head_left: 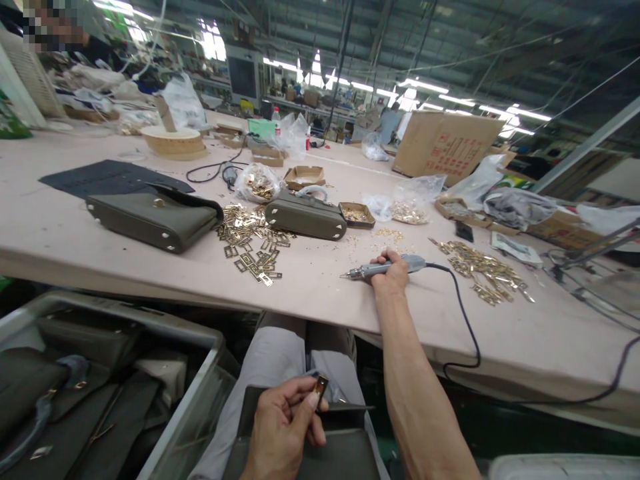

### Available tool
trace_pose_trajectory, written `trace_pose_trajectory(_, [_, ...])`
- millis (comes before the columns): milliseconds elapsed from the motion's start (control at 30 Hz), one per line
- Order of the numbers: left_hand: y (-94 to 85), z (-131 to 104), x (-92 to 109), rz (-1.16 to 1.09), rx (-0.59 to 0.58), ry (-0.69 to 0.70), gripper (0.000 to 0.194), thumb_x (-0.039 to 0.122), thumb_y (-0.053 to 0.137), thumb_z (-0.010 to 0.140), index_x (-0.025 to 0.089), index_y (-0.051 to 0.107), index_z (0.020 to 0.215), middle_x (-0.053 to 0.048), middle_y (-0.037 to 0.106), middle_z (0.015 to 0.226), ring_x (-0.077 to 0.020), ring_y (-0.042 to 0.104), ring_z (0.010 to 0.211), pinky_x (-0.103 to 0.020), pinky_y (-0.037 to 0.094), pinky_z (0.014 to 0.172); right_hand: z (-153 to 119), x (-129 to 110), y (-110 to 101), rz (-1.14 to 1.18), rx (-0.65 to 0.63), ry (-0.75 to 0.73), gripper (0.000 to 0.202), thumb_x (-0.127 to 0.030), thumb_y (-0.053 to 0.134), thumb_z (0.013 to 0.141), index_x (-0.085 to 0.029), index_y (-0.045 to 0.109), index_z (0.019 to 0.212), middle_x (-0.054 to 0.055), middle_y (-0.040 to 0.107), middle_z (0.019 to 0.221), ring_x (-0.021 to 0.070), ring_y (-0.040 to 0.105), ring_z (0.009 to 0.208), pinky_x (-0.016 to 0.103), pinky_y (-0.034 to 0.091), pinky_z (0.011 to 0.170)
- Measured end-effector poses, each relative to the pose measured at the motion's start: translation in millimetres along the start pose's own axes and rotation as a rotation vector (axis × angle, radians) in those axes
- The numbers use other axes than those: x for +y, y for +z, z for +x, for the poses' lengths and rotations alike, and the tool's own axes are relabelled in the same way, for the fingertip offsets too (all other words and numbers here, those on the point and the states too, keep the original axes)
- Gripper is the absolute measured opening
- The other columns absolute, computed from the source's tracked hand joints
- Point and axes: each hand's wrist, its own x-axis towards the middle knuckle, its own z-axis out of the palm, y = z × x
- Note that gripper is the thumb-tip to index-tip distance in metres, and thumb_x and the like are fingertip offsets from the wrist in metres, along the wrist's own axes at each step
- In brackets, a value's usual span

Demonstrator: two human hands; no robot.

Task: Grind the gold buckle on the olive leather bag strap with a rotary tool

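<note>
My right hand (391, 273) is wrapped round a grey electric screwdriver (370, 271), which lies low over the table with its bit pointing left and a dark cord trailing from its back end. Above my lap, my left hand (287, 417) pinches a small gold metal fitting (321, 385) between thumb and fingers. Beneath that hand a dark olive handbag (345, 450) rests on my thighs, partly covered by the hand. Tiny gold pieces (390, 235) lie scattered on the table just beyond my right hand.
Two olive bags (155, 217) (305, 215) stand on the table beside a heap of gold frame plates (255, 243). More gold fittings (485, 267) lie at right, near a phone (464, 231). A grey crate (200, 360) of bags stands at lower left. A large carton (445, 147) sits behind.
</note>
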Motion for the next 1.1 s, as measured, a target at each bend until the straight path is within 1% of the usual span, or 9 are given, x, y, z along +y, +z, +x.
trace_pose_trajectory(100, [-0.2,-0.7,-0.3,-0.004,0.008,0.000,0.043,0.051,0.078,0.081,0.011,0.074,0.097,-0.012,0.074,0.075,-0.0138,0.062,0.041,-0.020,0.047,0.040,-0.1,0.3,0.3,-0.006,0.008,-0.001,0.020,-0.013,0.063,0.088,-0.021,0.045,0.082,-0.009,0.053,0.068,0.0049,0.047,0.046,0.017,0.050,0.046])
trace_pose_trajectory(267, [-1.3,-2.5,-2.1,0.016,-0.011,0.009,0.042,0.050,0.076,0.083,0.011,0.075,0.098,-0.012,0.074,0.078,-0.0134,0.062,0.042,-0.020,0.048,0.041,-1.5,-0.8,1.0,0.000,0.024,-0.002,0.024,-0.016,0.066,0.087,-0.021,0.044,0.080,-0.009,0.053,0.068,0.0052,0.047,0.046,0.018,0.050,0.046])
trace_pose_trajectory(467, [-2.9,-2.5,-7.1,0.002,0.002,0.019,0.042,0.051,0.077,0.083,0.012,0.074,0.098,-0.011,0.074,0.076,-0.0146,0.062,0.042,-0.021,0.049,0.041,-4.4,-4.0,0.8,0.017,0.042,-0.001,0.022,-0.012,0.065,0.086,-0.020,0.045,0.080,-0.009,0.053,0.067,0.0048,0.047,0.045,0.017,0.048,0.044])
trace_pose_trajectory(567, [-2.3,-3.1,-5.3,0.009,0.001,0.015,0.043,0.051,0.077,0.082,0.011,0.074,0.098,-0.012,0.074,0.076,-0.0144,0.062,0.042,-0.021,0.050,0.041,-4.9,-5.0,0.0,0.020,0.044,0.000,0.020,-0.010,0.063,0.086,-0.020,0.046,0.080,-0.009,0.053,0.067,0.0045,0.047,0.045,0.017,0.049,0.045])
trace_pose_trajectory(800, [-2.8,-4.6,-2.3,0.030,-0.015,0.022,0.043,0.051,0.075,0.084,0.011,0.074,0.098,-0.012,0.074,0.077,-0.0137,0.063,0.043,-0.020,0.048,0.042,-5.1,-5.5,-1.4,0.020,0.048,-0.010,0.021,-0.010,0.063,0.083,-0.019,0.045,0.080,-0.009,0.054,0.067,0.0040,0.047,0.045,0.016,0.048,0.044])
trace_pose_trajectory(1000, [-3.5,-3.2,-4.4,0.037,-0.020,0.024,0.042,0.050,0.074,0.086,0.011,0.074,0.100,-0.013,0.075,0.079,-0.0137,0.063,0.044,-0.020,0.049,0.043,-5.5,-5.0,-2.2,0.004,0.043,-0.029,0.025,-0.020,0.068,0.085,-0.020,0.043,0.082,-0.009,0.052,0.068,0.0035,0.046,0.045,0.015,0.047,0.044])
trace_pose_trajectory(1100, [-2.6,-3.1,-2.7,0.032,-0.013,0.026,0.045,0.053,0.075,0.084,0.010,0.074,0.099,-0.013,0.075,0.078,-0.0140,0.063,0.043,-0.020,0.049,0.042,-6.1,-4.8,-2.3,0.003,0.045,-0.038,0.027,-0.020,0.070,0.083,-0.021,0.043,0.082,-0.009,0.052,0.068,0.0042,0.046,0.045,0.016,0.048,0.044])
